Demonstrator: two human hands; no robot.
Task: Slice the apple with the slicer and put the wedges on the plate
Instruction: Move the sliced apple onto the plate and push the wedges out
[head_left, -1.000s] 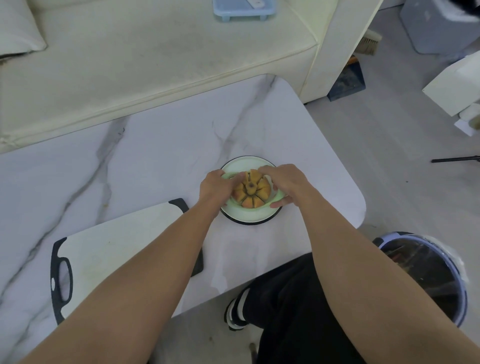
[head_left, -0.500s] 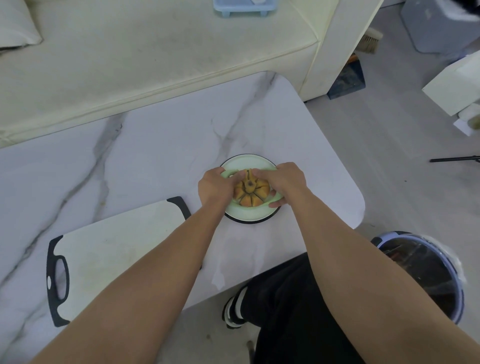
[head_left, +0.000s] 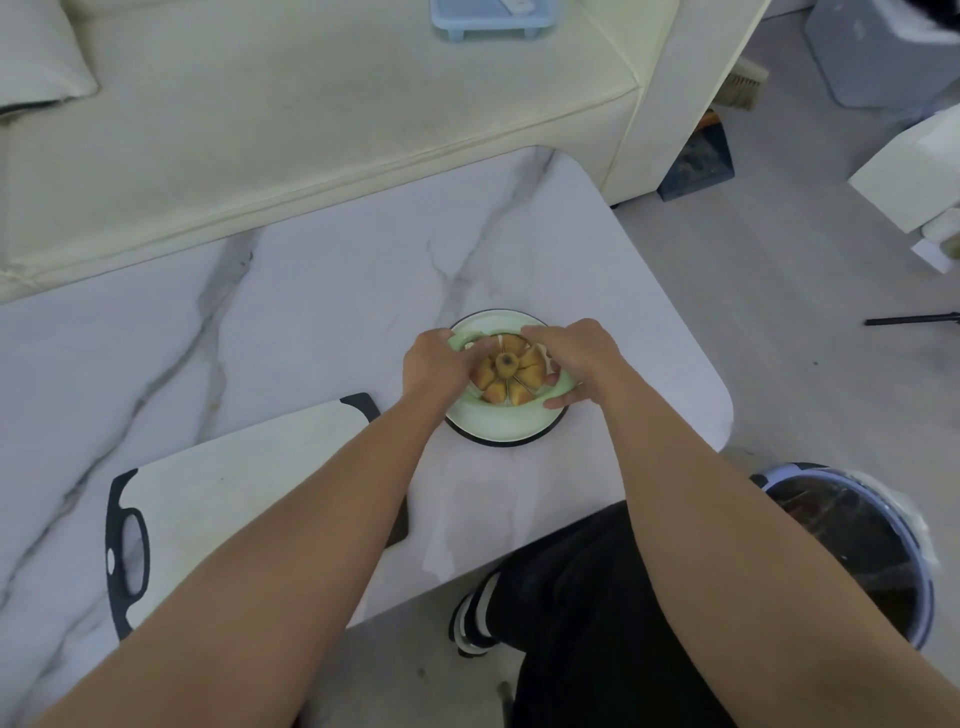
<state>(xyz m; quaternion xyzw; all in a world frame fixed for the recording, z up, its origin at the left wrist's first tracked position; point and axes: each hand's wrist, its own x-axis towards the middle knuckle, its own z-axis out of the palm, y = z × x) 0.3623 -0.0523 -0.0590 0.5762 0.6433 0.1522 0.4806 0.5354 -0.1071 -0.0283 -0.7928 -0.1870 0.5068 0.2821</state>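
Apple (head_left: 506, 375), cut into wedges around its core, sits inside the green slicer (head_left: 522, 413) over the plate (head_left: 493, 428). I see the left hand (head_left: 434, 366) curled on the slicer's left handle and the right hand (head_left: 579, 358) wrapped on its right side; whether the slicer touches the plate I cannot tell. Board (head_left: 234, 499) lies left of the plate on the table (head_left: 322, 312); bin (head_left: 862, 545) stands to its right.

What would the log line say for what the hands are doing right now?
step: slicing | left hand: on slicer | right hand: on slicer | apple: cut into wedges, inside slicer | slicer: over plate
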